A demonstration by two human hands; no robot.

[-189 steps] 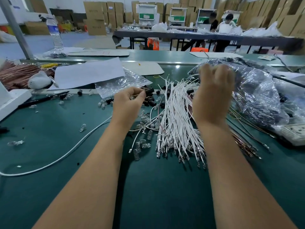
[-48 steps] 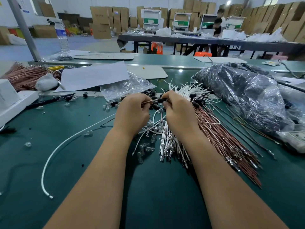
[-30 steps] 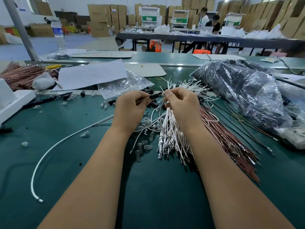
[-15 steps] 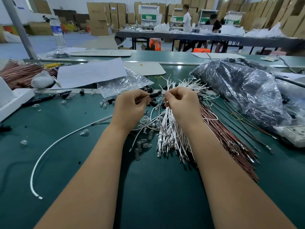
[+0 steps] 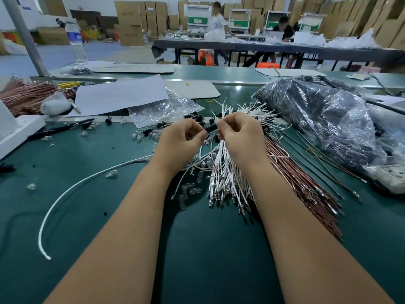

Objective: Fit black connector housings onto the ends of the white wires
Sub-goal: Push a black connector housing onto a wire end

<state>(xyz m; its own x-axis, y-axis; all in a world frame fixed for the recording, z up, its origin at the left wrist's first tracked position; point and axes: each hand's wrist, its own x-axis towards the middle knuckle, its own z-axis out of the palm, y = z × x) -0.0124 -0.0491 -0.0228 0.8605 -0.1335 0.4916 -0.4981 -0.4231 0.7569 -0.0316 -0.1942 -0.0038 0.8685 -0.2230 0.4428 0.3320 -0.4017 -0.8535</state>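
A small black connector housing [image 5: 211, 128] is held between both hands above the pile. My left hand [image 5: 182, 142] pinches its left end with thumb and forefinger. My right hand [image 5: 241, 137] pinches a thin wire at its right end, fingers curled; the exact join is hidden by my fingertips. Under both hands lies a fanned bundle of white wires [image 5: 228, 178] with metal terminals toward me. Loose black housings [image 5: 197, 117] are scattered just beyond my hands.
Brown wires [image 5: 302, 183] lie to the right of the bundle, with a black plastic bag [image 5: 317, 115] and a power strip [image 5: 390, 177] further right. Clear bulbs [image 5: 190, 190] and a long white cable [image 5: 65, 195] lie on the left. Paper [image 5: 118, 95] and a clear bag [image 5: 162, 110] are behind.
My hands have closed together, so the thin wire that showed between my left hand and the housing is now hidden. The long white cable has shifted slightly.
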